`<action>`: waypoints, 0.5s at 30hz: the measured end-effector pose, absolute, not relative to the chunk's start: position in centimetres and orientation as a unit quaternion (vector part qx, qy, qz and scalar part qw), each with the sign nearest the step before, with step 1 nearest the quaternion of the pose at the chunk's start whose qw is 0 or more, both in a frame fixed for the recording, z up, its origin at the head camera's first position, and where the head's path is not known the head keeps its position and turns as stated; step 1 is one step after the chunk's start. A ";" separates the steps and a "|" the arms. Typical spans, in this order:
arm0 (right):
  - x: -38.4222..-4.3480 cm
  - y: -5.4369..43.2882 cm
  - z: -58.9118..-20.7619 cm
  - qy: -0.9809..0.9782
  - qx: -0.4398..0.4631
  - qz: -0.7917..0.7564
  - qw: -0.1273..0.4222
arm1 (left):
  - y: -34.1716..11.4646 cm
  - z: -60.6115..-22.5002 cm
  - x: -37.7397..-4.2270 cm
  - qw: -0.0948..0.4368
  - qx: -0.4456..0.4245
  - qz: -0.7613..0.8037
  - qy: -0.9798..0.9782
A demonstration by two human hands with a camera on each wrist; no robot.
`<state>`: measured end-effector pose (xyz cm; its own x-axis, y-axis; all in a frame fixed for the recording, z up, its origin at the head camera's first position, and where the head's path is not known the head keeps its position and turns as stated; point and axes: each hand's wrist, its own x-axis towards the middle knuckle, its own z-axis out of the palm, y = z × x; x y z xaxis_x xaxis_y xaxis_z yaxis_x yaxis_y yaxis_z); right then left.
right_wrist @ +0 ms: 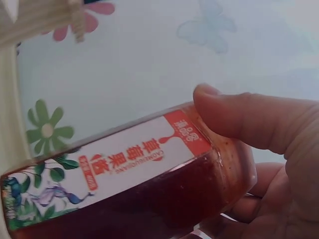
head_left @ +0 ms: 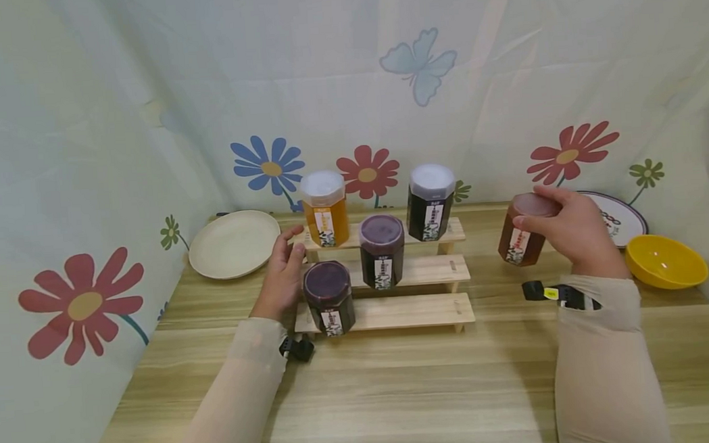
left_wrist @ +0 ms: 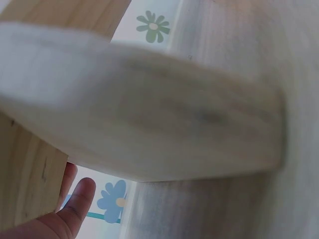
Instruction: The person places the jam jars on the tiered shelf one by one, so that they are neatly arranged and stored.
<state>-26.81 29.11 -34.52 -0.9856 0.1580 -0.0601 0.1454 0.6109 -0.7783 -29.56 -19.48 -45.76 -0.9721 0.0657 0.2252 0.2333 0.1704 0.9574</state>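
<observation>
My right hand (head_left: 577, 228) grips a red jam jar (head_left: 521, 242) near its lid, over the right side of the table; the right wrist view shows the thumb across the top of the jar's side, with a white and red label (right_wrist: 124, 159) below. At the left end of a three-step wooden rack (head_left: 415, 310), my left hand (head_left: 281, 273) rests beside the steps, fingers extended. Close to it on the lowest step stands a dark jam jar (head_left: 329, 297). A purple-lidded jar (head_left: 383, 250) sits on the middle step. The top step bears an orange jar (head_left: 325, 210) and a black jar (head_left: 430, 203).
A cream plate (head_left: 234, 246) lies at the back left of the table. At the back right are a white dark-rimmed plate (head_left: 625, 222), partly hidden by my right hand, and a yellow bowl (head_left: 666, 263). Flower-printed curtains (head_left: 321, 68) enclose the table.
</observation>
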 end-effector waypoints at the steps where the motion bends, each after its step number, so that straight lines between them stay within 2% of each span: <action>1: -26.5 28.9 -34.2 -0.902 -0.076 0.425 0.006 | -19.5 -45.8 -29.6 0.067 -0.098 -0.635 -0.763; 15: -23.4 27.2 -31.3 -0.906 0.052 0.417 -0.057 | -19.5 -45.6 -29.5 0.070 -0.094 -0.632 -0.766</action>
